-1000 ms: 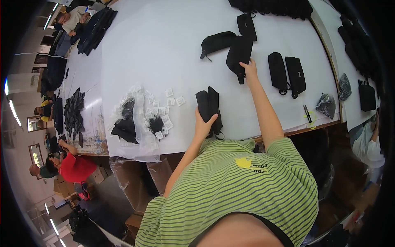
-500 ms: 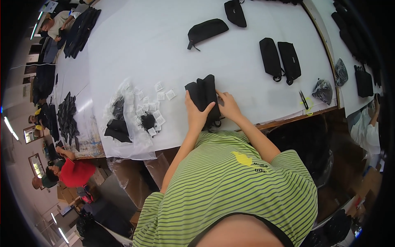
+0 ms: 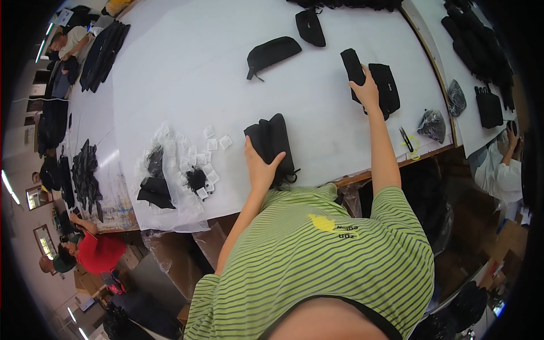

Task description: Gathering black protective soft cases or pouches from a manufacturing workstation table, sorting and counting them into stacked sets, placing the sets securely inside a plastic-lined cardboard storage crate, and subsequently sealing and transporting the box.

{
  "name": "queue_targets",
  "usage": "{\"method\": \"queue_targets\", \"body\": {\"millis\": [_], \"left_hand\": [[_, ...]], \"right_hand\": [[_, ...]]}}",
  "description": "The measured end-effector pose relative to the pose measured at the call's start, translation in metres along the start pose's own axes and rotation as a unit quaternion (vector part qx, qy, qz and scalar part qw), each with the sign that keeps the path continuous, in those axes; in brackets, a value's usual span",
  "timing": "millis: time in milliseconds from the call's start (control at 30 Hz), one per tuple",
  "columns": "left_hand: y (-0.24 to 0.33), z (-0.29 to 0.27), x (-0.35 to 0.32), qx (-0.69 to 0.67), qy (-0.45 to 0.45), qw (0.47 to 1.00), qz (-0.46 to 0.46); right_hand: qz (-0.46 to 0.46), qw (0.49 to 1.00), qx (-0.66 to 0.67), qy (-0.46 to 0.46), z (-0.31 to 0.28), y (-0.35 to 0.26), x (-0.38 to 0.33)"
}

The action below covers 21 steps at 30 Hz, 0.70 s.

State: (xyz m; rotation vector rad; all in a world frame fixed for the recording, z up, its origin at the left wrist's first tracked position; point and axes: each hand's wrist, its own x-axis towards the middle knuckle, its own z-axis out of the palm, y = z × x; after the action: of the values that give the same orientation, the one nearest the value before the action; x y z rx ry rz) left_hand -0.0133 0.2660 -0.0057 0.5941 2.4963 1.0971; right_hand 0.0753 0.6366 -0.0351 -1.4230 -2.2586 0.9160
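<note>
Close to my body, my left hand (image 3: 262, 167) is wrapped round a pair of black fabric pouches (image 3: 268, 140) standing side by side, with a cord loop at their near end. Out to the right, my right hand (image 3: 366, 90) grips another black pouch (image 3: 352, 65), thumb on its left side and fingers on its right. Touching or almost touching that hand is a further black pouch (image 3: 385, 88) with a small pale mark. Two more pouches lie farther off: a curved one (image 3: 274, 55) with a pull tab and a smaller one (image 3: 310, 28).
Left of my left hand, small white packets (image 3: 202, 160) surround a heap of small black pieces (image 3: 196, 179), beside a clear plastic bag (image 3: 180, 198). Thread snips (image 3: 406, 140) and a plastic-wrapped black bundle (image 3: 432, 126) lie near the table's right edge. Other people work at the left and far right.
My right hand has left the pouch pair in front of me, reached right and forward, and closed on one of the two pouches there. My left hand still holds the pair.
</note>
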Motion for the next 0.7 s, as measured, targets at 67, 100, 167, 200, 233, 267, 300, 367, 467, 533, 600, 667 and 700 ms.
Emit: {"method": "queue_targets", "body": {"millis": [67,100,167,200,233,267,300,367,467,533,600,667,700], "left_hand": [[-0.004,-0.003,0.000,-0.011,0.010,1.000,-0.001],[-0.005,-0.003,0.000,-0.011,0.010,1.000,-0.004],[-0.007,-0.002,0.000,-0.008,0.019,1.000,0.018],[-0.005,0.000,0.000,-0.009,0.018,1.000,0.019],[-0.001,0.001,0.000,0.001,0.027,0.999,0.020],[0.001,0.002,0.000,0.010,0.034,0.999,0.020],[0.004,0.002,0.000,0.011,0.033,0.999,0.020],[0.009,0.000,0.000,0.050,0.049,0.991,0.111],[0.005,-0.004,-0.003,0.153,0.029,0.966,0.204],[0.012,-0.001,-0.006,0.169,0.003,0.967,0.192],[0.013,0.002,-0.007,0.169,-0.024,0.970,0.176],[0.010,0.006,-0.007,0.156,-0.008,0.972,0.173],[0.012,0.009,-0.005,0.141,0.006,0.975,0.174]], "right_hand": [[0.055,0.947,0.310,-0.062,-0.003,-0.029,-0.030],[0.133,0.854,0.479,-0.152,-0.002,-0.028,-0.045],[0.197,0.731,0.602,-0.254,0.025,-0.029,-0.088],[0.198,0.715,0.603,-0.291,0.044,-0.025,-0.109],[0.232,0.690,0.604,-0.325,0.068,-0.018,-0.128],[0.234,0.709,0.582,-0.324,0.087,-0.015,-0.145],[0.236,0.727,0.559,-0.323,0.102,-0.016,-0.160],[0.109,0.930,0.273,-0.222,0.118,-0.023,-0.182],[-0.017,0.967,0.182,-0.175,0.107,-0.047,-0.194],[-0.070,0.977,0.144,-0.141,0.100,-0.049,-0.193],[-0.024,0.933,0.284,-0.218,0.093,-0.051,-0.190],[-0.075,0.930,0.268,-0.238,0.084,-0.050,-0.197],[-0.124,0.926,0.251,-0.254,0.079,-0.048,-0.201]]}}
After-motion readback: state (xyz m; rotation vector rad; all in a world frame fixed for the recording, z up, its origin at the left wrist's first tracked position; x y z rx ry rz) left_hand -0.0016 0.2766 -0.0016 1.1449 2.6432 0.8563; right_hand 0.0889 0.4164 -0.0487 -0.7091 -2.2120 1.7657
